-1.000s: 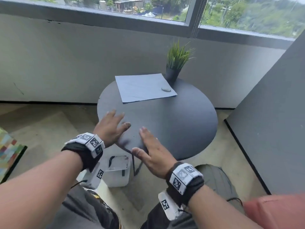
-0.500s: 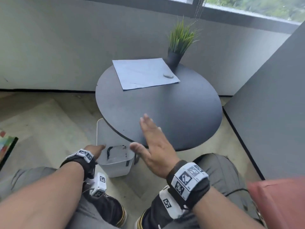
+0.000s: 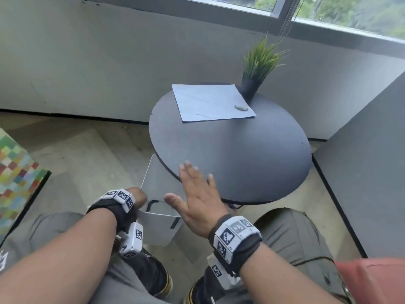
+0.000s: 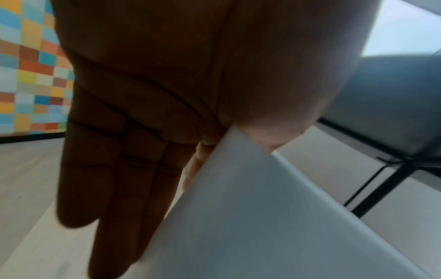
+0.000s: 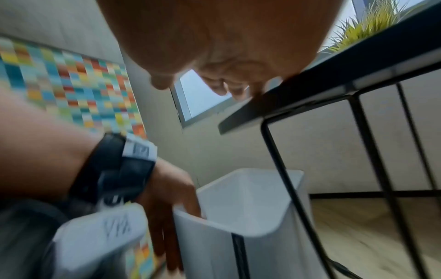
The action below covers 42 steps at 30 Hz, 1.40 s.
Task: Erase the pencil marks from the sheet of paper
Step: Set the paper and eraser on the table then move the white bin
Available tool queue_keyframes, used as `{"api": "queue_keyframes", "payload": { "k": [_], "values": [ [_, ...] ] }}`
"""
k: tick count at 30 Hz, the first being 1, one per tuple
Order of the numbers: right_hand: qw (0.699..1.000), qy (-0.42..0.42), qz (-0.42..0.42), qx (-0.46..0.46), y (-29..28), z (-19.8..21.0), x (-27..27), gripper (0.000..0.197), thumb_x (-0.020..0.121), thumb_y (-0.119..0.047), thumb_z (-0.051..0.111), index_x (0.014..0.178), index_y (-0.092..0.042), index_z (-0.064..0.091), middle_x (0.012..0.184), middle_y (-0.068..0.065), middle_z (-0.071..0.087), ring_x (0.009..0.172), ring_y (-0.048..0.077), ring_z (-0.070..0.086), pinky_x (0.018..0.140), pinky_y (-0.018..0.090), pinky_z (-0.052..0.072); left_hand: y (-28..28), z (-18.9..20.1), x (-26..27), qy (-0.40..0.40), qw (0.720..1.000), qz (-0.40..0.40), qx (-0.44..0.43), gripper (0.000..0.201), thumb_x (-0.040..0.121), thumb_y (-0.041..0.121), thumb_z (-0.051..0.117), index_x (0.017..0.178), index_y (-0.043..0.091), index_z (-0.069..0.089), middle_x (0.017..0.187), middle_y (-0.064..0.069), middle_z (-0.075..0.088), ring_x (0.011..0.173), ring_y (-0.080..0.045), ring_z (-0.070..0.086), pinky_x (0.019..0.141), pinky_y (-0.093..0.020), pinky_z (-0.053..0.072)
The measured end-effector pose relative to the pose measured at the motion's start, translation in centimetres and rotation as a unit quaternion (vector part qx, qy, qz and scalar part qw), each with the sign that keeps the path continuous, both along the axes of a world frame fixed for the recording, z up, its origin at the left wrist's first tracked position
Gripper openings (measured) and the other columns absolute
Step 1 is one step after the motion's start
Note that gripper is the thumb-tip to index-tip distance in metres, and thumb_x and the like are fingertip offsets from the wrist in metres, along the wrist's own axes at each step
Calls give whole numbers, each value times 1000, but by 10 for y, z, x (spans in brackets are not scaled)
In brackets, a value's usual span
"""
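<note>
A pale sheet of paper (image 3: 210, 102) lies flat at the far side of the round dark table (image 3: 241, 161). A small grey eraser (image 3: 241, 107) rests on the sheet's right part. Pencil marks are too faint to make out. My right hand (image 3: 197, 191) lies flat with spread fingers on the table's near edge, far from the sheet. My left hand (image 3: 137, 195) is down at a white bin (image 3: 160, 224) under the table. In the left wrist view the bin's wall (image 4: 262, 217) sits between thumb and straight fingers (image 4: 124, 179).
A potted grass plant (image 3: 258, 66) stands just behind the sheet's right corner. Black wire table legs (image 5: 372, 151) run down beside the bin (image 5: 262, 207). A grey partition (image 3: 361, 172) closes the right side, and a multicoloured panel (image 3: 15, 172) lies at the left.
My left hand dropped from the tabletop to the white bin on the floor and took hold of its rim. My right hand stayed at the table's near edge.
</note>
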State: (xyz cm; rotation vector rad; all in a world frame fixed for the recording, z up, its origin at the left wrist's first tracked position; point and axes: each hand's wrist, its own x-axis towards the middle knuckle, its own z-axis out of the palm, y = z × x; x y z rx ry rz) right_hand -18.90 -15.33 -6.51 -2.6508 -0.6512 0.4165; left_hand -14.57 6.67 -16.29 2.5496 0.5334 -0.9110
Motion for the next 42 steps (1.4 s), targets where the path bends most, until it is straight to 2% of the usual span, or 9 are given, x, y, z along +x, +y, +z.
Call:
{"api": "queue_keyframes", "payload": {
  "k": [3, 7, 13, 17, 21, 26, 29, 32, 42],
  "values": [
    [982, -59, -96, 149, -26, 12, 24, 84, 89, -69, 30, 156, -25, 2, 162, -10, -12, 147, 2, -12, 121, 37, -2, -7, 43, -14, -16, 1000, 0, 5, 36, 101, 18, 43, 125, -4, 60, 132, -18, 59, 122, -30, 56, 92, -28, 44],
    [942, -2, -330, -50, -84, 7, 46, 82, 89, -73, 17, 155, -25, 9, 163, -4, -9, 149, 21, -9, 116, 60, -2, -6, 75, -22, -5, 999, -38, 36, 39, 105, 19, 37, 132, -2, 55, 138, -14, 56, 126, -25, 53, 90, -24, 39],
    [990, -17, -87, -114, 19, -16, 5, 84, 87, -74, 7, 154, -25, -5, 161, -5, -20, 146, 27, -25, 112, 61, -15, -4, 91, -23, -14, 998, -50, 39, 36, 102, 18, 40, 124, -1, 61, 129, -16, 61, 118, -29, 58, 79, -26, 42],
    [994, -12, 57, 98, 53, -1, -7, 72, 98, -57, 31, 155, -22, 5, 163, -6, -5, 149, 9, -9, 121, 39, -4, 9, 87, -25, -27, 1000, -13, 3, 34, 102, 16, 42, 119, -5, 63, 119, -20, 67, 110, -33, 65, 83, -32, 54],
    [973, -61, -148, 167, -9, 3, 26, 67, 98, -48, 41, 155, -25, 13, 163, -7, 2, 149, 10, 0, 122, 41, 1, 15, 87, -29, 4, 999, -11, -32, 35, 98, 13, 41, 105, -11, 65, 102, -26, 71, 93, -39, 70, 42, -21, 39],
    [987, -24, -94, -131, 4, -12, 12, 74, 94, -65, 19, 155, -27, 2, 162, -1, -16, 147, 26, -20, 115, 58, -11, 18, 80, -30, -2, 998, 35, -48, 33, 102, 19, 46, 122, -2, 62, 122, -19, 65, 105, -30, 65, 84, -31, 52],
    [993, 24, 103, 47, 35, 0, -7, 65, 98, -56, 33, 154, -29, 14, 163, -3, 10, 149, 15, 12, 120, 48, 9, 15, 81, -27, 12, 998, 18, -59, 30, 102, 19, 44, 111, -2, 64, 99, -15, 66, 75, -24, 61, 55, -20, 47],
    [973, 52, 8, 226, -5, 28, 24, 58, 98, -41, 48, 151, -30, 28, 149, -7, 45, 129, 4, 49, 112, 33, 36, 13, 84, -26, 20, 998, 9, -62, 32, 101, 18, 45, 112, -6, 63, 94, -17, 63, 75, -26, 58, 47, -17, 40],
    [930, 79, -254, -252, -159, 27, 138, 86, 79, -82, 25, 136, -19, 39, 148, 20, 32, 136, 42, 32, 113, 49, 24, 8, 86, -17, 35, 995, 9, -95, 36, 100, 16, 43, 108, -12, 63, 78, -16, 63, 56, -23, 54, 33, -14, 32]
  ]
}}
